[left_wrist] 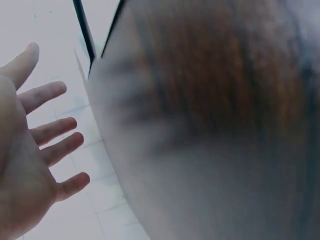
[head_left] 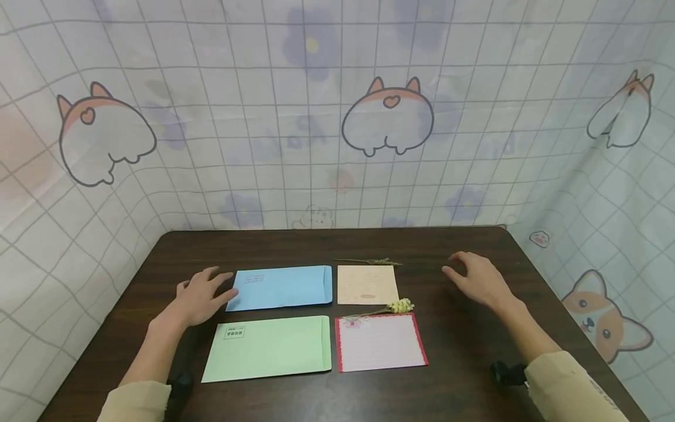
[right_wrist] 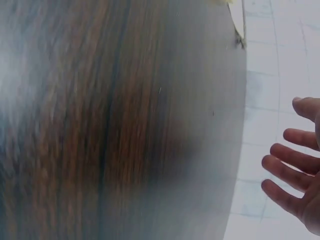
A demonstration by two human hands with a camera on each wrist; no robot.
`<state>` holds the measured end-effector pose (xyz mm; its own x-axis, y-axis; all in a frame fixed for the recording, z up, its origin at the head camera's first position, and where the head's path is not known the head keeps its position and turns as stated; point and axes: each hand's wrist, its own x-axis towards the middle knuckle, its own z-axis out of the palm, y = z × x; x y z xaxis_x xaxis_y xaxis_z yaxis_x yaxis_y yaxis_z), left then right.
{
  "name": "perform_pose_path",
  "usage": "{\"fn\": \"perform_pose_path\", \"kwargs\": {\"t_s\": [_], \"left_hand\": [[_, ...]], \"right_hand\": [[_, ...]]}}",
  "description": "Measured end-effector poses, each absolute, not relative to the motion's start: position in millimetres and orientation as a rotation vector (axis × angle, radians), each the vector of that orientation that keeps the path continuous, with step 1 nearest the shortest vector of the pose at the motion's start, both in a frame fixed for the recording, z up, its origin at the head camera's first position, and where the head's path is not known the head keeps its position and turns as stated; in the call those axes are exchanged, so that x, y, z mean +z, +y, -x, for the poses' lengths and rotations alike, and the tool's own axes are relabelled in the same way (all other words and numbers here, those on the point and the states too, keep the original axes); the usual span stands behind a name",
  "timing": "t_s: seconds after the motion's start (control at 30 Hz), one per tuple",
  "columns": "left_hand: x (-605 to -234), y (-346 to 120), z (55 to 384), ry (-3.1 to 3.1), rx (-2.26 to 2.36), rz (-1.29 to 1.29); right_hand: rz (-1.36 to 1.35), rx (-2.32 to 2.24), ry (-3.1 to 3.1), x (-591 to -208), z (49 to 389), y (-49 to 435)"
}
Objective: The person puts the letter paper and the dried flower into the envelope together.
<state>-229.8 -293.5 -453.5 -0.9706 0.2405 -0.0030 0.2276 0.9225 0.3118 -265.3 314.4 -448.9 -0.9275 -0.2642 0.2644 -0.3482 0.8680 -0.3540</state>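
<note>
Seemingly at the reaching stage, with left hand [head_left: 200,300] empty, loosely spread at the left end of blue envelope [head_left: 285,287], perhaps touching it; with right hand [head_left: 481,282] empty too, thumb parted, right of beige card [head_left: 367,283]. Would call next for pinching thin paper. Can see boxed print on blue envelope and green envelope [head_left: 271,351], too small to read.

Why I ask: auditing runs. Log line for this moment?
left hand: empty, near blue envelope; right hand: empty, above table; green envelope: untouched
</note>
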Motion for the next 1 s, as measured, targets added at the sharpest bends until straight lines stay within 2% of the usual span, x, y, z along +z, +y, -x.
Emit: {"fn": "perform_pose_path", "kwargs": {"t_s": [1.0], "left_hand": [[-445, -221, 208, 3.042, 0.587, -0.762]], "right_hand": [[-0.567, 1.092, -2.679, -458, 237, 249]]}}
